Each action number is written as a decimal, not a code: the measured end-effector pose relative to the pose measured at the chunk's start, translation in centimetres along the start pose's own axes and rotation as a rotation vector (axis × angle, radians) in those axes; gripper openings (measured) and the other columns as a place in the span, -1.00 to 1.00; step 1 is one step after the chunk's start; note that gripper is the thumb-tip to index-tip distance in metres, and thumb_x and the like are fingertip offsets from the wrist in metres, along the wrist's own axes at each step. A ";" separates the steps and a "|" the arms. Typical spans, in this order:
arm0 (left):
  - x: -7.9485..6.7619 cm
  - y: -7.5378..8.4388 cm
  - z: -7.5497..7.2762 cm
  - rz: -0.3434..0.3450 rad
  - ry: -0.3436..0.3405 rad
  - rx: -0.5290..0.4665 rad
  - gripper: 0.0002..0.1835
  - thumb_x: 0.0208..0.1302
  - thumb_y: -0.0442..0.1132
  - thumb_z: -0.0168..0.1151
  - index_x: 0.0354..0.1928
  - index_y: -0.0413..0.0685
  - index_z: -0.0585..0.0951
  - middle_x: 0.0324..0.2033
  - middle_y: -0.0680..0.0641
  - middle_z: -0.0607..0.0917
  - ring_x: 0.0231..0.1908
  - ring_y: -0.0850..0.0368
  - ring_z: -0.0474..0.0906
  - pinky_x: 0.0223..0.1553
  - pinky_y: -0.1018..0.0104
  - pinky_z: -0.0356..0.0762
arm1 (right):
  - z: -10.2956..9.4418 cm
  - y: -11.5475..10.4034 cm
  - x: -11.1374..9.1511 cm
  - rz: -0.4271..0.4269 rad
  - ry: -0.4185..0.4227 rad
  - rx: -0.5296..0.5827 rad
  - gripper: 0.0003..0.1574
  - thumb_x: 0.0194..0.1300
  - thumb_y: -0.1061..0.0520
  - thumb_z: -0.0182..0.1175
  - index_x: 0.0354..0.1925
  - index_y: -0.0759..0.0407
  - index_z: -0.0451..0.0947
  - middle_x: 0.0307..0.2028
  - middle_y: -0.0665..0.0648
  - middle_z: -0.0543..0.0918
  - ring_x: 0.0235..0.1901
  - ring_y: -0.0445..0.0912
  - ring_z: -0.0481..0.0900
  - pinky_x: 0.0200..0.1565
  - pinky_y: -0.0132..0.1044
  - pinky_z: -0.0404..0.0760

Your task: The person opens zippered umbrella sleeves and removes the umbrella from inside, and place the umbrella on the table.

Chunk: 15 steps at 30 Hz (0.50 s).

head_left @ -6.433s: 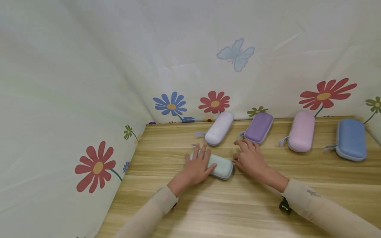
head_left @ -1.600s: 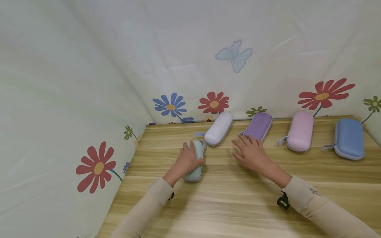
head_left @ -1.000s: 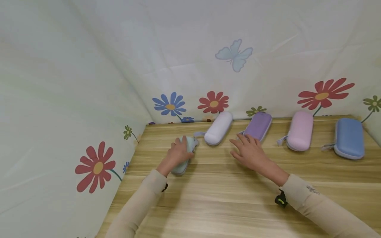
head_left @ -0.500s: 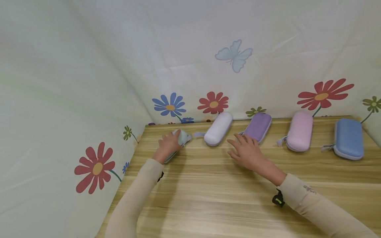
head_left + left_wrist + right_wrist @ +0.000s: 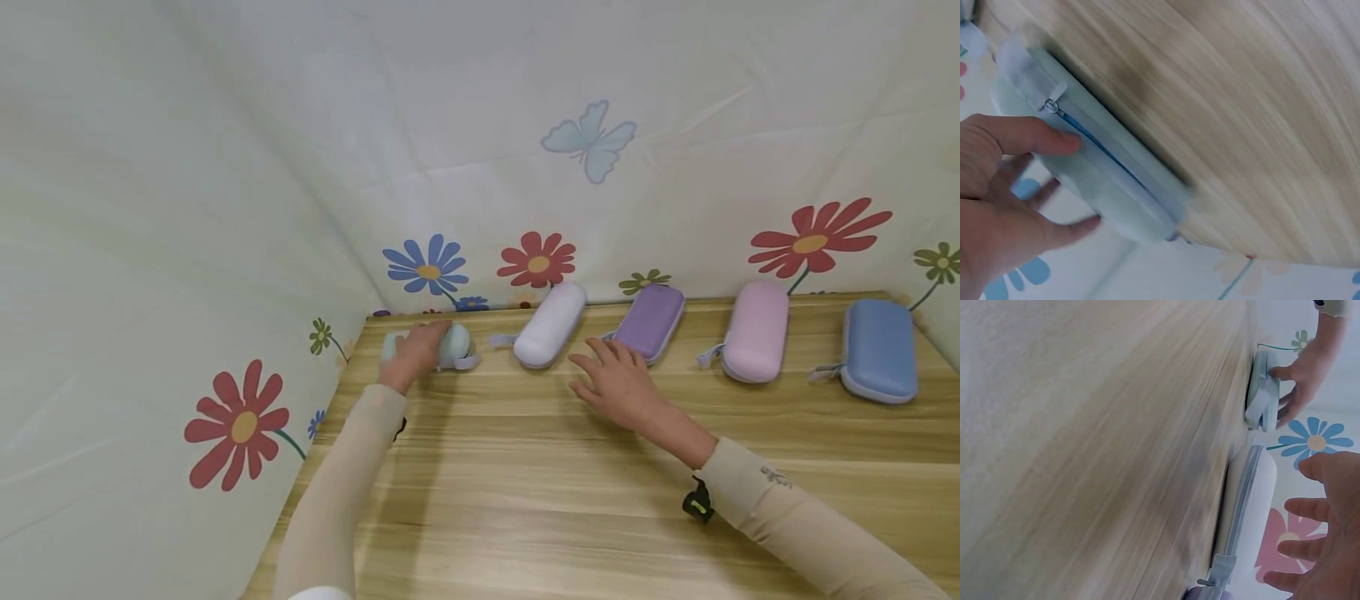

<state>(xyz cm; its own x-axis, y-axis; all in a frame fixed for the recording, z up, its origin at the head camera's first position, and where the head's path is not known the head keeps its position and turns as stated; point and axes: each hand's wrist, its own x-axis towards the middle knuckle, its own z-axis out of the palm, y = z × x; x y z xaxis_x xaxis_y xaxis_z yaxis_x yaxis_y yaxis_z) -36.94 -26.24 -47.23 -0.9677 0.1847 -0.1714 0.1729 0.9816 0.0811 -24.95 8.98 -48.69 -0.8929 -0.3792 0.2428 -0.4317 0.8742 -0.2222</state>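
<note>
My left hand [image 5: 417,352] grips a mint green zippered case [image 5: 456,342] at the far left back of the table. In the left wrist view the thumb lies along the zipper side of the case [image 5: 1104,150], fingers on the opposite side, and the zipper is closed. The case's wrist strap [image 5: 467,362] points right. My right hand [image 5: 624,390] hovers with spread, relaxed fingers, holding nothing. It is just in front of the purple case [image 5: 651,322] and overlaps its near end. A pale lavender-white case [image 5: 551,327] lies between the two hands.
A pink case [image 5: 757,332] and a blue case [image 5: 880,350] lie farther right along the back of the wood-grain table [image 5: 570,517]. A flower-printed white backdrop [image 5: 465,167] rises behind and at the left.
My left hand has carried the mint green case from the table's middle to the back left and turned it, now lying nearly sideways. My right hand has drifted slightly left; the other cases have not moved.
</note>
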 end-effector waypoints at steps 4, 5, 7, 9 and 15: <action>0.6 -1.1 0.2 0.108 0.020 0.067 -0.15 0.07 -0.57 0.29 0.37 0.24 0.31 0.34 -0.05 0.33 0.30 -0.21 0.20 0.10 -0.45 0.13 | -0.1 -0.1 0.0 0.000 -0.004 -0.001 -0.37 0.34 -0.25 0.05 0.27 -0.05 0.41 0.33 0.25 0.26 0.25 0.28 0.21 0.10 0.32 0.22; 0.6 -1.2 0.2 0.122 0.027 0.074 -0.14 0.05 -0.58 0.29 0.36 0.25 0.32 0.33 -0.05 0.34 0.29 -0.20 0.22 0.10 -0.44 0.16 | -0.1 -0.1 0.0 0.001 -0.004 -0.001 -0.38 0.34 -0.25 0.05 0.27 -0.05 0.41 0.33 0.25 0.26 0.25 0.28 0.21 0.10 0.32 0.23; 0.6 -1.3 0.1 0.141 0.034 0.082 -0.13 0.02 -0.57 0.32 0.35 0.27 0.34 0.32 -0.05 0.35 0.28 -0.20 0.24 0.10 -0.41 0.19 | -0.1 -0.1 0.0 0.000 -0.001 -0.002 -0.38 0.34 -0.25 0.04 0.26 -0.05 0.41 0.33 0.24 0.27 0.25 0.28 0.22 0.10 0.32 0.23; 0.5 -1.4 0.1 0.155 0.032 0.080 -0.12 0.01 -0.55 0.34 0.35 0.26 0.33 0.33 -0.06 0.34 0.29 -0.20 0.22 0.10 -0.39 0.19 | -0.1 -0.1 0.0 -0.003 0.002 -0.002 -0.38 0.34 -0.25 0.05 0.26 -0.05 0.41 0.33 0.25 0.27 0.24 0.28 0.22 0.09 0.32 0.23; 0.4 -1.0 0.2 0.060 0.012 -0.063 -0.23 0.26 -0.27 0.21 0.45 0.11 0.10 0.41 -0.17 0.13 0.37 -0.30 -0.04 0.22 -0.40 -0.04 | 0.1 0.0 0.1 -0.005 -0.004 -0.001 -0.37 0.34 -0.25 0.05 0.27 -0.05 0.40 0.33 0.25 0.25 0.26 0.27 0.19 0.10 0.34 0.21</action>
<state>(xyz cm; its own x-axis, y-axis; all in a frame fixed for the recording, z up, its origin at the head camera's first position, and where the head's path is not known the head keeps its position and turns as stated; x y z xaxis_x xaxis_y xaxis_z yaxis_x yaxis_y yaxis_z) -37.42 -27.15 -47.59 -0.9582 0.2420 -0.1525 0.2192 0.9637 0.1522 -25.02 8.95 -48.74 -0.8914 -0.3843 0.2401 -0.4356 0.8727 -0.2206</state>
